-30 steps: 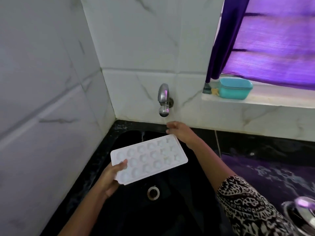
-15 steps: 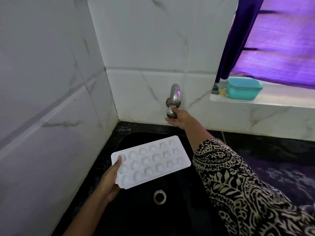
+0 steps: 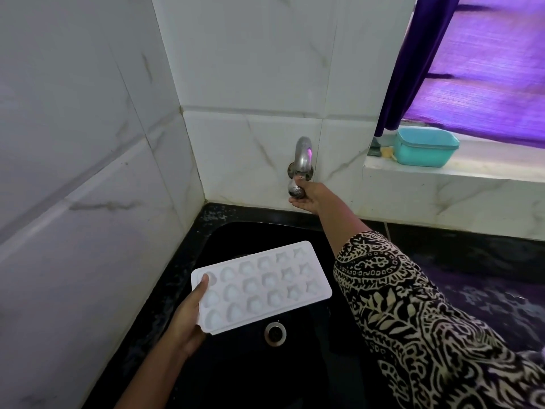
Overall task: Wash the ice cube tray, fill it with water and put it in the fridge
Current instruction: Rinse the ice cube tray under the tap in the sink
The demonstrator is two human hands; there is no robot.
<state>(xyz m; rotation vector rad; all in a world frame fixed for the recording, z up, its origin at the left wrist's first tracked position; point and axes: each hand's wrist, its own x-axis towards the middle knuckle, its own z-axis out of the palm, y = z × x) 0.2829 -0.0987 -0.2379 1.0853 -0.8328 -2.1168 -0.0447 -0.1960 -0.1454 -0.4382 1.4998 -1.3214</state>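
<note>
A white ice cube tray, its three rows of moulded pockets facing up, is held level above a black sink, over the basin's left half and just behind the round metal drain. The left hand grasps the tray by its near left corner, thumb pressed on the top rim beside the first pocket, the other fingers hidden beneath the tray. The far end of the tray points towards the back wall and hangs free, touching nothing

The right hand reaches across the basin to a chrome tap fixed to the white marble-look tiles, and its thumb and fingers are closed round the tap knob at the foot of the spout. The arm wears a black-and-cream patterned sleeve that fills the lower right of the view

To the right of the tap a teal plastic container stands on a pale window ledge, with a small yellow item, too small to identify, just beside it. A purple curtain hangs above the ledge, and a dark countertop runs to the right of the sink
</note>
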